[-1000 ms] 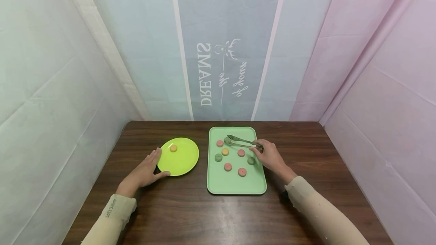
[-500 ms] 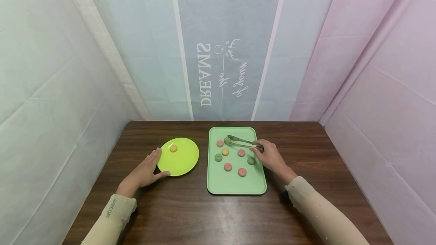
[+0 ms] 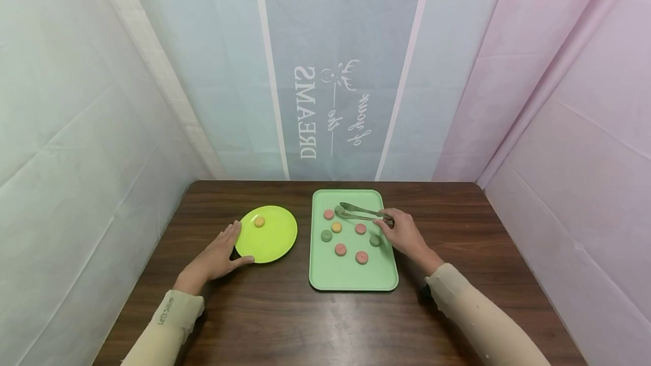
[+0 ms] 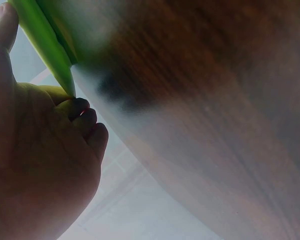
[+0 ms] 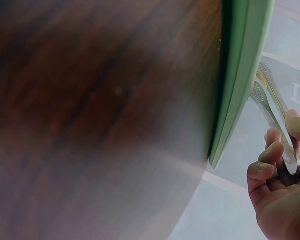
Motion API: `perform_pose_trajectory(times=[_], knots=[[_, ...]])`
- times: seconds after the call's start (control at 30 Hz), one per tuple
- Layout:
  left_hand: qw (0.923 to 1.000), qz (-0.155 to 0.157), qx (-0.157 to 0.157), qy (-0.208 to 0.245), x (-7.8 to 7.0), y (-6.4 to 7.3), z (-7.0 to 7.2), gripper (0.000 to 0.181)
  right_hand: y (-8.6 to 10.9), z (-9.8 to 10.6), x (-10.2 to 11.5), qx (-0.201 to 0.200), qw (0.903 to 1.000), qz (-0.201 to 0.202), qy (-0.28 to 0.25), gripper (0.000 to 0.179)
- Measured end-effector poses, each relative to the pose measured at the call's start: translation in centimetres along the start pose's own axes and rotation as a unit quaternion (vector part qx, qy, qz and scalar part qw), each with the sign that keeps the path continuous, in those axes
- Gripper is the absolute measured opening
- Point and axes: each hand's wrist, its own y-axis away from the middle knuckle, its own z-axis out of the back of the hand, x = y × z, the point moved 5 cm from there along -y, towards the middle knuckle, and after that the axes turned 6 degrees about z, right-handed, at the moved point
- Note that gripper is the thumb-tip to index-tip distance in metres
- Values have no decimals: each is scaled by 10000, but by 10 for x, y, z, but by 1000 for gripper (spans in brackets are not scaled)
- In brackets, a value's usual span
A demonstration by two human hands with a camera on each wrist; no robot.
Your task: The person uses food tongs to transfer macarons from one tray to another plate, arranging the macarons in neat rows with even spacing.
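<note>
My right hand [image 3: 404, 233] grips metal tongs [image 3: 363, 209] between thumb and fingers, over the far part of a pale green tray [image 3: 351, 281]. The two tong arms stand apart, their perforated tips at a green macaron [image 3: 339, 210], partly covered by the lower arm. Around it on the tray lie several pink, green and yellow macarons, among them a yellow one [image 3: 337, 227]. At the left, my left hand [image 3: 216, 254] rests against the rim of a lime-yellow plate [image 3: 272, 244], fingers stretched along the edge and thumb spread at the near side. One yellow-orange macaron [image 3: 259, 222] lies on that plate.
Plate and tray stand side by side on a dark wood-grain table [image 3: 264, 315], with a strip of bare wood between them. Pale fabric walls enclose the table; the back one [image 3: 335, 27] carries white lettering and a deer head.
</note>
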Motion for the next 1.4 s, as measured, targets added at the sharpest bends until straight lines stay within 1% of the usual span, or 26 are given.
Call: perform_pose_trajectory(times=[0.4, 0.63, 0.83, 1.07, 1.23, 1.4], knots=[[10000, 55, 50, -2, 1, -1, -1, 117, -1, 1, 0, -11, 10000, -17, -7, 35], [10000, -18, -44, -25, -2, 0, 0, 116, 0, 1, 0, -39, 10000, 19, 35, 34], [10000, -47, -83, -28, -1, 0, -1, 116, 0, 1, -1, -74, 9999, 60, 54, 34], [10000, -33, -48, -2, 1, -2, -4, 117, 0, 3, 0, -155, 9998, 99, 66, 35], [9999, -56, -89, -27, 1, -2, -4, 117, 2, 3, 3, -205, 9997, 143, 31, 34], [9999, -52, -100, -39, 1, -1, -4, 117, 3, 3, 5, -156, 9998, 127, -13, 34]])
